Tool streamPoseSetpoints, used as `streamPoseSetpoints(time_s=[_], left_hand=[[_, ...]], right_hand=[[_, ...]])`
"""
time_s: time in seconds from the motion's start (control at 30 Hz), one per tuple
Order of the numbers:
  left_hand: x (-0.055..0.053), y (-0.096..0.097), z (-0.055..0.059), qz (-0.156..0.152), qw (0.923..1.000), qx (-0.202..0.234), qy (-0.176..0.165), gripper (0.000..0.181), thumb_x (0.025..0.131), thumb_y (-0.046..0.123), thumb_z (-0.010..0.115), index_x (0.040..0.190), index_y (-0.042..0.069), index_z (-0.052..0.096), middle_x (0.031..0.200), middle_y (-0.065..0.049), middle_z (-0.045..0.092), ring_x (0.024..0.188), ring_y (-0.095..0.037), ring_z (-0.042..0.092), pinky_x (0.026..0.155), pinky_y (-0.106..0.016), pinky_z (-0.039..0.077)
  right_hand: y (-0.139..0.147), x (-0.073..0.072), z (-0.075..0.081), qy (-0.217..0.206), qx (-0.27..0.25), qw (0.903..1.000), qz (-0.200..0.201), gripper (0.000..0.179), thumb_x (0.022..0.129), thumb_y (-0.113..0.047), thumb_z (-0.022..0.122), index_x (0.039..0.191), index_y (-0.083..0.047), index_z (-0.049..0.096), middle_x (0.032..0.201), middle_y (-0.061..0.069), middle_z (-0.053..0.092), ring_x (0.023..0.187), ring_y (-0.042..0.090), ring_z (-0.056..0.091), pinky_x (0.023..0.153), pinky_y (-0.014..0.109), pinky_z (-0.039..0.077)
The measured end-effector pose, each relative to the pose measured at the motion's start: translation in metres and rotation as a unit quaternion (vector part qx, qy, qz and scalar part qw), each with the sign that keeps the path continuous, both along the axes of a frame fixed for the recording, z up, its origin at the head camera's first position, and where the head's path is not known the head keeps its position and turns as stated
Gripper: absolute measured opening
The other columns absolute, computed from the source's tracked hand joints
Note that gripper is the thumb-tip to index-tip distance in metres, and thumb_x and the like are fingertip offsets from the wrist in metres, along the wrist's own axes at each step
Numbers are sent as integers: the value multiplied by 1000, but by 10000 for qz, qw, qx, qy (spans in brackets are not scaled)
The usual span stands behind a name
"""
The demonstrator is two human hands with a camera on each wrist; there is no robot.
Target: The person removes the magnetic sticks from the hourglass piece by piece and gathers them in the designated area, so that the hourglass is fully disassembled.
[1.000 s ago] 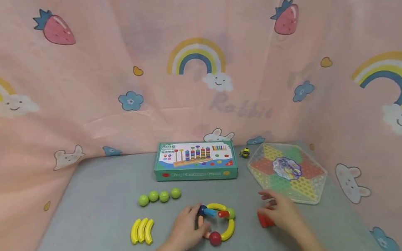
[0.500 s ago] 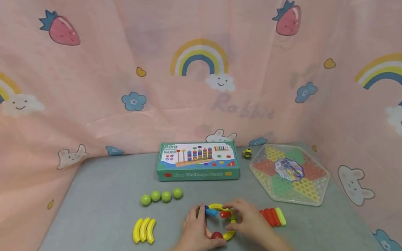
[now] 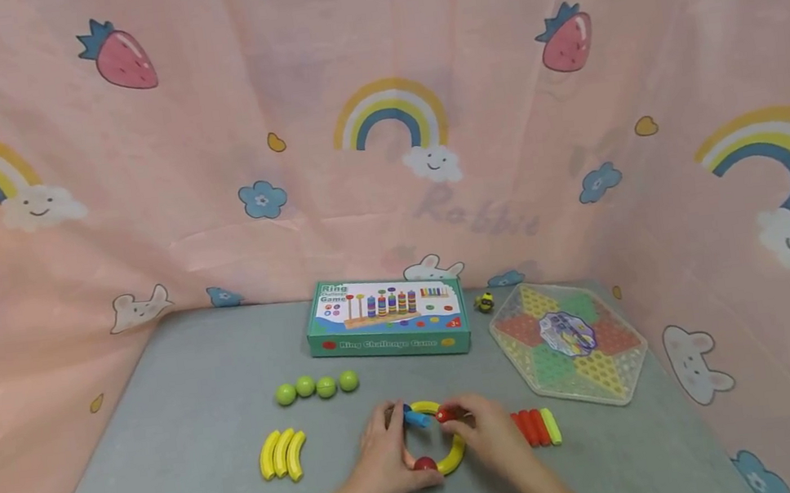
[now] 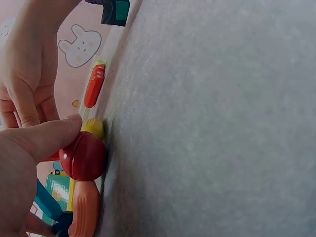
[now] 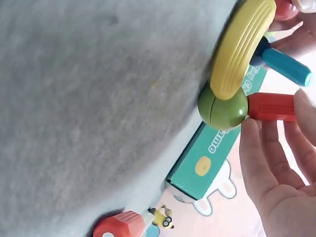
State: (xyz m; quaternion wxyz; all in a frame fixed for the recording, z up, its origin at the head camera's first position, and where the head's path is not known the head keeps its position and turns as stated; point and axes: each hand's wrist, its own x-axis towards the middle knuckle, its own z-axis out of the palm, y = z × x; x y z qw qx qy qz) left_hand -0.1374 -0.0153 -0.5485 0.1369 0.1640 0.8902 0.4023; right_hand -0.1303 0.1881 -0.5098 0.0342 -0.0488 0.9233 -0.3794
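Observation:
A ring of yellow curved rods (image 3: 452,456), an orange curved rod (image 4: 85,210) and balls lies on the table. My left hand (image 3: 383,460) holds the ring's left side, its thumb on the red ball (image 4: 85,157) and its fingers around the dark blue ball (image 4: 62,224). A light blue rod (image 3: 417,419) stands up from the dark blue ball. On the ring's right side, my right hand (image 3: 494,434) pinches a red rod (image 5: 270,106) that stands on the green ball (image 5: 222,109). In the head view that green ball is hidden behind the right hand.
Left of the ring are three yellow curved rods (image 3: 283,455) and several green balls (image 3: 326,386). To the right lie red rods (image 3: 532,428) and a yellow-green one (image 3: 552,426). Behind stand a game box (image 3: 386,317), a bee-like figure (image 3: 485,303) and a hexagonal game board (image 3: 570,344).
My right hand has moved left from the red rods to the red rod standing on the ring. The left hand's thumb has come down onto the red ball.

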Motion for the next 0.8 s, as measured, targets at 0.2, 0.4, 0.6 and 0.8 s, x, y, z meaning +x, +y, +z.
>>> streamPoseSetpoints(time_s=[0.2,0.4,0.6,0.8], left_hand=[[-1,-1,2,-8,9999,127,-35,118,68,53,90,155,0,31,152,-21,31,139,-39,35,111,-61,38],[-2,-4,1,-154,9993,336,-3,114,70,42,92,157,4,29,154,-21,29,138,-38,40,108,-59,42],[-2,-7,-3,-275,9989,368,-88,107,74,35,89,159,12,29,158,-16,26,139,-36,39,107,-58,44],[-1,-8,-5,-160,9996,212,36,100,71,41,91,151,4,42,146,-17,42,135,-38,40,109,-60,38]], right_hand=[[0,-1,-1,-397,-228,9989,-44,21,94,-22,72,111,-10,72,96,-3,73,90,14,67,83,39,59],[6,0,0,-596,-410,9962,-484,25,98,-29,67,116,-11,68,100,-3,71,94,14,66,88,42,57],[30,2,5,-415,-460,9927,-1030,32,95,-36,70,115,-11,69,95,-2,70,87,10,64,80,33,56],[71,8,9,-389,-536,9850,-1595,39,94,-34,72,115,-2,70,94,5,74,79,11,65,65,25,52]])
